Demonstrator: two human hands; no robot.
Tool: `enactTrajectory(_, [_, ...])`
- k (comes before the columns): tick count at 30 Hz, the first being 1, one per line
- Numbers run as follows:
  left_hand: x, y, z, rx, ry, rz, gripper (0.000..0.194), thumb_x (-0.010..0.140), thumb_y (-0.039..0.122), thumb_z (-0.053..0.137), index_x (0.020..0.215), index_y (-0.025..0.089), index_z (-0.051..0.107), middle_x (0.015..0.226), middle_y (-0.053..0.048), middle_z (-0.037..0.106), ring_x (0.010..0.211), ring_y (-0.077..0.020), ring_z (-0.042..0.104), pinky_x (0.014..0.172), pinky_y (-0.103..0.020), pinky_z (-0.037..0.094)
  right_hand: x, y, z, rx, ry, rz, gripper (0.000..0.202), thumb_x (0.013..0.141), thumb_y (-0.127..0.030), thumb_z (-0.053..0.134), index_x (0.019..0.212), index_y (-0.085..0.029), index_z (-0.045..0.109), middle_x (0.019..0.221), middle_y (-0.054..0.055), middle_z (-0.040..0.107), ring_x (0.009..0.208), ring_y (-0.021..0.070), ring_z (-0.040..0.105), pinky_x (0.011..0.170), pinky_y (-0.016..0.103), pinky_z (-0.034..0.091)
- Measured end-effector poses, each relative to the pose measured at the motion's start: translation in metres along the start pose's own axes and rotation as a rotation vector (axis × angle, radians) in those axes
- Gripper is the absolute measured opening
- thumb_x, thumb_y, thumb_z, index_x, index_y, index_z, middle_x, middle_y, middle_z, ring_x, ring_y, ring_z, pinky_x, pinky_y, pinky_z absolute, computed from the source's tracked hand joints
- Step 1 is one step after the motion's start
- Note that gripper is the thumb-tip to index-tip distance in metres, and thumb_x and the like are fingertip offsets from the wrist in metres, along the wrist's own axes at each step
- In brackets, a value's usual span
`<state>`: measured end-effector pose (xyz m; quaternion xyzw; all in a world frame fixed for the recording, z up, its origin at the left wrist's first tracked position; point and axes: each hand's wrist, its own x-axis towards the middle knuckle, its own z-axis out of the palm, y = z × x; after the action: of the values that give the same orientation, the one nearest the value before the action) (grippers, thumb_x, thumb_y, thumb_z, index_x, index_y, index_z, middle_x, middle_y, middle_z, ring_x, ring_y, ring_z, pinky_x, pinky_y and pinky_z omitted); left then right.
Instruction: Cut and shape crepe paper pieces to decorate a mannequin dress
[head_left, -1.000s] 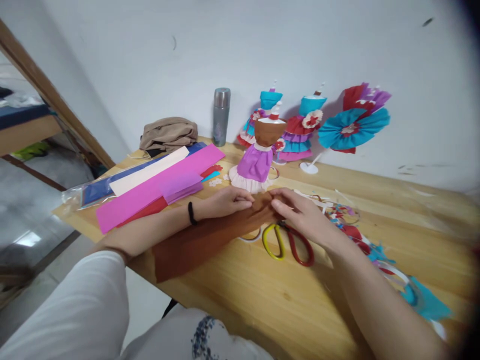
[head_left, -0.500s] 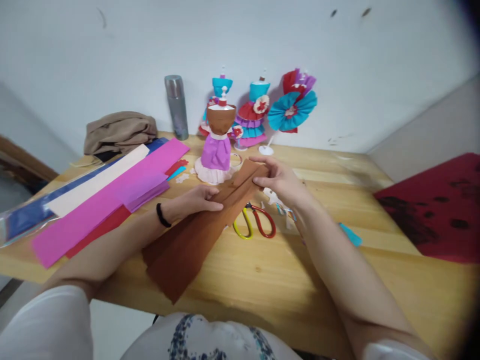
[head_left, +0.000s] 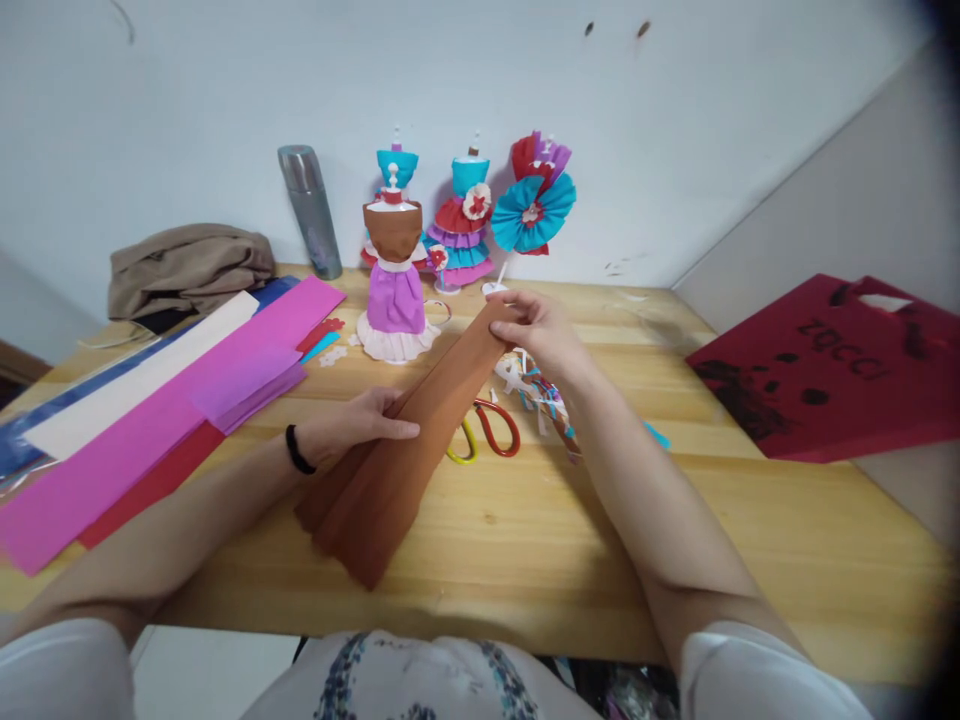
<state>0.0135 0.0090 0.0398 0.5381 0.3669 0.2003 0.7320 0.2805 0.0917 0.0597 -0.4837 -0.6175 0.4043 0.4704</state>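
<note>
A long folded piece of brown crepe paper [head_left: 442,400] slants across the middle of the view, above the table. My right hand [head_left: 544,335] pinches its upper end between thumb and fingers. Farther down, my left hand [head_left: 364,425] grips the left edge, thumb on top and fingers underneath. The lower end hangs loose and fans out in layers near the table's front edge. Partly covered by the paper is a pair of scissors [head_left: 515,432] with one red and one yellow handle. Just beyond stands a small dress form [head_left: 395,300] with a brown top and purple skirt.
More decorated dress forms [head_left: 470,215] stand by the wall, beside a grey flask [head_left: 311,215]. Pink paper [head_left: 172,400] and other coloured sheets lie left, near a brown cloth [head_left: 191,270]. Paper scraps [head_left: 551,395] lie under my right forearm; a red bag [head_left: 810,380] is at right.
The view has swung to the right, so everything sits farther left. The brown crepe paper lies smoother and straighter between my hands, both of which still hold it.
</note>
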Motion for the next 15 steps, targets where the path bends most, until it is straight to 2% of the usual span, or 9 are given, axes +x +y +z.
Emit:
enactTrajectory(5, [-0.001,0.001,0.000,0.011,0.045,0.014,0.035,0.075,0.035,0.081,0.101,0.013,0.075,0.096,-0.009,0.078,0.081,-0.0207,0.072,0.074,-0.029,0.055,-0.001,-0.003,-0.003,0.092,0.054,0.004,0.033,0.067,-0.024,0.073,0.099,-0.022,0.068,0.087,0.003,0.073,0.068,0.0181,0.066,0.056,0.029,0.052])
enactTrajectory(10, [-0.002,0.004,0.001,0.017,-0.025,-0.009,0.038,0.076,0.036,0.081,0.107,0.016,0.075,0.099,-0.007,0.078,0.094,-0.0249,0.072,0.081,-0.032,0.055,-0.001,-0.008,-0.008,0.082,0.145,-0.105,0.026,0.066,-0.019,0.075,0.091,-0.021,0.069,0.090,0.003,0.074,0.083,0.0212,0.070,0.075,0.036,0.057])
enactTrajectory(15, [-0.001,-0.002,-0.002,0.027,-0.085,-0.032,0.039,0.077,0.036,0.080,0.112,0.019,0.074,0.108,-0.007,0.077,0.100,-0.0267,0.071,0.088,-0.036,0.055,0.001,-0.007,-0.018,0.021,0.173,-0.168,0.028,0.069,-0.023,0.075,0.097,-0.021,0.070,0.095,0.004,0.074,0.095,0.0261,0.071,0.078,0.041,0.058])
